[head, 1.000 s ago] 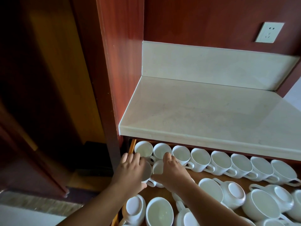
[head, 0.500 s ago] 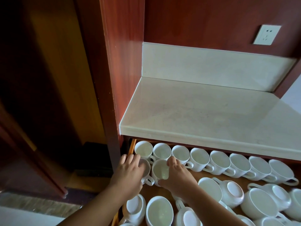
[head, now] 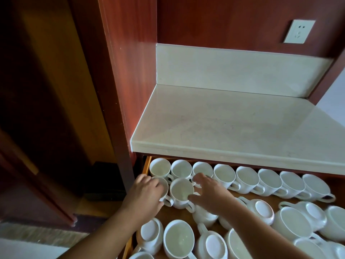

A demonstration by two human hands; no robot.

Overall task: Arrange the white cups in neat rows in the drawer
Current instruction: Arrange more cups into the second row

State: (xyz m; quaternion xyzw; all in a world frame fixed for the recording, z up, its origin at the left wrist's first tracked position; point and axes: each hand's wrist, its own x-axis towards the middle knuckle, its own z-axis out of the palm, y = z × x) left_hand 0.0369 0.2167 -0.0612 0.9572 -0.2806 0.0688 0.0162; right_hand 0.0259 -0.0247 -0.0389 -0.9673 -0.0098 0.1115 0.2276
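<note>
The drawer (head: 147, 164) stood pulled out under a cream stone worktop (head: 233, 131), and it held all the white cups. Along its far edge ran a back row of cups (head: 246, 178): 8 of them, upright, side by side and touching or nearly so, with handles turned toward the near right.

Just in front of that row, at the left end, 2 more upright cups sat next to each other. The left hand (head: 143, 195) lay over the first cup (head: 164, 185), fingers curled down round its left side and thumb by its handle, grasping it; most of that cup was hidden under the hand. The second cup (head: 182, 189) stood just right of it, mouth up. The right hand (head: 211, 195) was released, fingers spread and fairly straight, its thumb tip touching the second cup's near-right rim and its forefinger reaching toward the far-right rim.

Nearer the camera and off to the right lay the loose cups (head: 178, 238), unordered: some upright, some turned so their bases showed, several touching.

A white wall socket (head: 298, 31) sat on the red-brown panel above the worktop.
</note>
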